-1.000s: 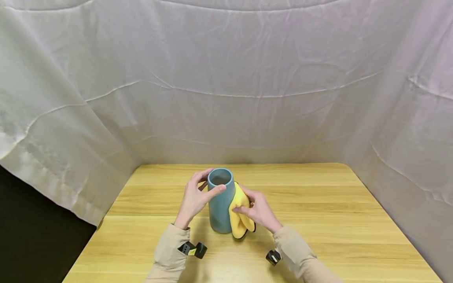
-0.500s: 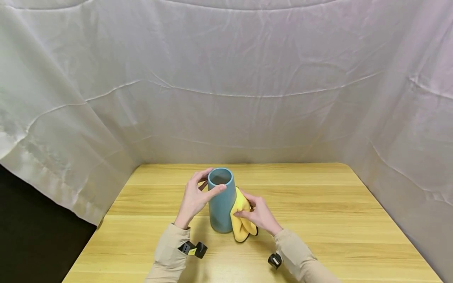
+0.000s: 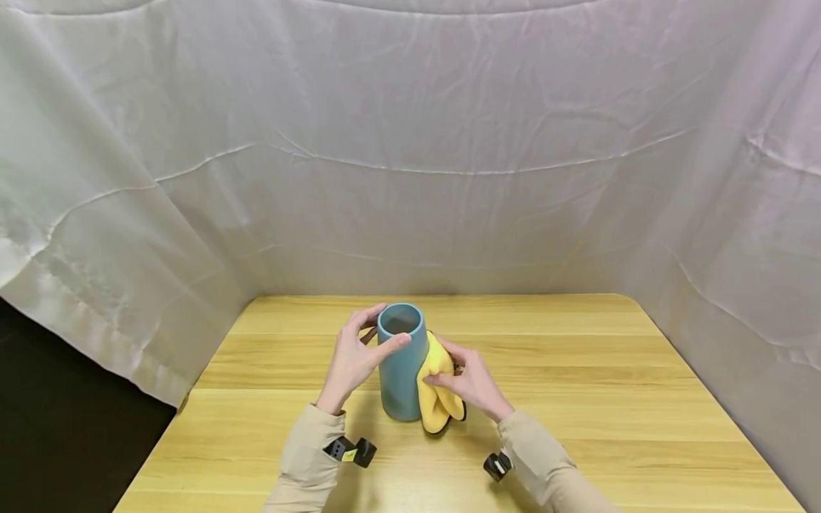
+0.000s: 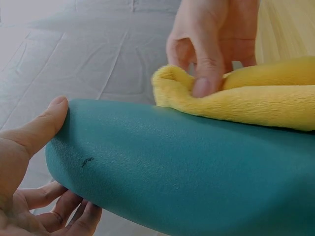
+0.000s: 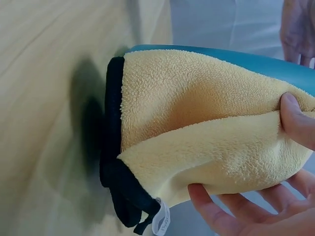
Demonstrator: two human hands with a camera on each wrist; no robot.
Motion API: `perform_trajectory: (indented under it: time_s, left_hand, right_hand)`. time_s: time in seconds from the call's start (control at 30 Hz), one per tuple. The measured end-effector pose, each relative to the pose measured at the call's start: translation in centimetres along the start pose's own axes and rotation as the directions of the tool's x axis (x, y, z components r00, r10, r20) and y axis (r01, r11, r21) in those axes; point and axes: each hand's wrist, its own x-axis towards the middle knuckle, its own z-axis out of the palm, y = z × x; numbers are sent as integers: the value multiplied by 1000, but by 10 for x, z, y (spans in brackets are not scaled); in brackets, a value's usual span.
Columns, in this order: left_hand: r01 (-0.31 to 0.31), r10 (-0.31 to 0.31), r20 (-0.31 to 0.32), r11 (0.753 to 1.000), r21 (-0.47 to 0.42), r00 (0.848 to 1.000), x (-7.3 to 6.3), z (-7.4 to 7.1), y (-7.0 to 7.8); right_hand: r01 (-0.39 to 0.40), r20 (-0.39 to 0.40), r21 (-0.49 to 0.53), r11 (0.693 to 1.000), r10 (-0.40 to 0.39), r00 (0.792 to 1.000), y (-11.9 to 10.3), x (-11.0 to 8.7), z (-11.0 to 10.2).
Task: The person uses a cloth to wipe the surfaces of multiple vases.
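A blue-teal vase [image 3: 400, 377] with an open round top stands upright on the wooden table. My left hand [image 3: 351, 362] holds it near the rim, thumb on the near side and fingers round the far side. In the left wrist view a small dark mark shows on the vase [image 4: 147, 162] near that end. On its right side, my right hand [image 3: 471, 381] pinches a folded yellow cloth [image 3: 433, 402] and keeps it against the vase wall. Black edging and a white tag show on the cloth [image 5: 197, 103] in the right wrist view.
The light wooden table [image 3: 609, 399] extends to both sides of the hands. A grey-white fabric curtain [image 3: 449, 214] encloses the back and sides. A dark area [image 3: 58, 420] lies beyond the table's left edge. Black wrist devices sit at both cuffs.
My right hand and the cloth slid slightly down the vase's side, then came back up to about the earlier height. The left hand and the vase have stayed in place.
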Motion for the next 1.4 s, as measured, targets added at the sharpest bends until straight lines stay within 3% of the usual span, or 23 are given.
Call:
perform_trajectory:
  time_s: [0.67,1.1,1.4]
  left_hand:
    - [3,-3,-7,1000,0,1000,-1,0,0]
    - [-1,1,-4,1000,-2,1000,0,1,-1]
    - [-11,11,-13,1000,4,1000,-1,1,0]
  right_hand:
    - [64,-68,-49,997,-67,995,-56,16,-10]
    - [95,-70,-86,992,-101,992,-52,14,-8]
    - [72,-66,-133,989,-81,995,-30,5,-1]
